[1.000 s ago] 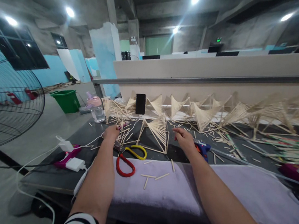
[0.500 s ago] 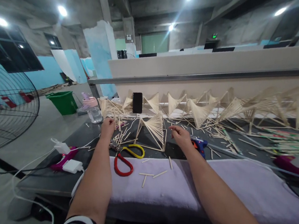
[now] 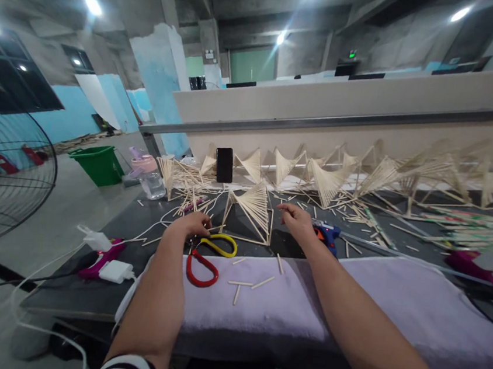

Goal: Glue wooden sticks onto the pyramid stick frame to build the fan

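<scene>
My left hand (image 3: 193, 226) is closed, fingers curled down over the small sticks left of a wooden stick model (image 3: 250, 208); what its fingertips hold is too small to make out. Beneath that hand, the jaws of the pliers (image 3: 202, 275) are partly covered, while their red and yellow handles show. On the model's right side, my right hand (image 3: 296, 220) hovers with thumb and fingers pinched together, and anything between them cannot be seen. A blue glue gun (image 3: 331, 238) lies just beyond my right wrist. Several short sticks (image 3: 240, 283) rest on the lilac towel (image 3: 276, 317).
A black phone (image 3: 224, 165) stands behind the model. More twisted stick models (image 3: 328, 181) line the partition, with loose sticks before them. At left are a water bottle (image 3: 152, 177), a magenta power strip (image 3: 99, 263) with white plugs, a green bin (image 3: 97, 164) and a wire fan guard (image 3: 9, 177).
My left hand has come right and nearer to me, from the stick pile by the bottle to beside the pliers' jaws. My right hand stays almost in place. The view has shifted slightly.
</scene>
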Action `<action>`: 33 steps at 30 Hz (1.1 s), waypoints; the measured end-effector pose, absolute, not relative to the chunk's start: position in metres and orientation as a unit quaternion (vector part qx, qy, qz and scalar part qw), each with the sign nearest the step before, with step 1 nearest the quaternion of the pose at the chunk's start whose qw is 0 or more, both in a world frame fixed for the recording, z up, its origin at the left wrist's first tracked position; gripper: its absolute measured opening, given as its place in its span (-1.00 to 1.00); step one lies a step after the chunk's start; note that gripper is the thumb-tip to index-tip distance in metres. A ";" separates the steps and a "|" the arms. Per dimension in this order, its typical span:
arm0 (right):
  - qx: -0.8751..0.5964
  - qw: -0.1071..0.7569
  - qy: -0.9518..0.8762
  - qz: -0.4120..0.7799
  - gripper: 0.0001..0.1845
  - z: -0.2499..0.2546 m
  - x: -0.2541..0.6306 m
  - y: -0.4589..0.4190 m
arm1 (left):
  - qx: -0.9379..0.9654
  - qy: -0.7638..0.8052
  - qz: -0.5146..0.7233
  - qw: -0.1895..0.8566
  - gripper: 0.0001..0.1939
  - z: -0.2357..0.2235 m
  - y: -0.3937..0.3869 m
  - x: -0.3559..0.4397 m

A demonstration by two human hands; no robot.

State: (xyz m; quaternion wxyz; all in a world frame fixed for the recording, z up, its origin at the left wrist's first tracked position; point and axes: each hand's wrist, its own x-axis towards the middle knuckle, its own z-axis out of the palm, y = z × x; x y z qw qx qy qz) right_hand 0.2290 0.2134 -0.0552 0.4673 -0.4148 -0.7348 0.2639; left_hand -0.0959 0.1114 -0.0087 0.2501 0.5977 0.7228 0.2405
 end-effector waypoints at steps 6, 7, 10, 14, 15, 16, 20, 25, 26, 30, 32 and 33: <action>-0.412 0.469 -0.735 0.263 -0.65 -0.058 0.229 0.215 | 0.637 0.689 0.221 0.265 -0.89 0.002 0.104 -0.093; -0.411 0.469 -0.736 0.264 -0.65 -0.058 0.229 0.216 | 0.641 0.684 0.236 0.256 -0.90 0.005 0.103 -0.094; -0.412 0.473 -0.732 0.265 -0.65 -0.060 0.228 0.217 | 0.641 0.671 0.310 0.205 -0.91 0.013 0.102 -0.099; -0.412 0.487 -0.722 0.267 -0.65 -0.058 0.228 0.216 | 0.603 0.662 0.426 0.130 -0.75 0.017 0.106 -0.102; -0.411 0.489 -0.721 0.267 -0.65 -0.057 0.228 0.215 | 0.592 0.663 0.443 0.119 -0.71 0.017 0.107 -0.103; -0.411 0.492 -0.720 0.267 -0.66 -0.056 0.228 0.214 | 0.582 0.667 0.452 0.112 -0.68 0.016 0.108 -0.104; -0.409 0.498 -0.715 0.271 -0.67 -0.052 0.228 0.209 | 0.534 0.721 0.435 0.077 -0.72 0.012 0.109 -0.111; -0.405 0.507 -0.708 0.277 -0.67 -0.053 0.227 0.211 | 0.416 0.835 0.360 -0.009 -0.90 0.008 0.103 -0.133; -0.404 0.511 -0.706 0.278 -0.67 -0.055 0.227 0.212 | 0.394 0.851 0.346 -0.022 -0.90 0.008 0.101 -0.137; -0.395 0.534 -0.694 0.279 -0.72 -0.057 0.226 0.218 | 0.347 0.886 0.302 -0.052 -0.75 0.003 0.099 -0.144; -0.388 0.545 -0.687 0.282 -0.76 -0.056 0.226 0.217 | 0.346 0.891 0.287 -0.061 -0.67 0.000 0.102 -0.143; -0.384 0.550 -0.684 0.285 -0.78 -0.055 0.226 0.217 | 0.350 0.891 0.281 -0.065 -0.65 -0.001 0.103 -0.142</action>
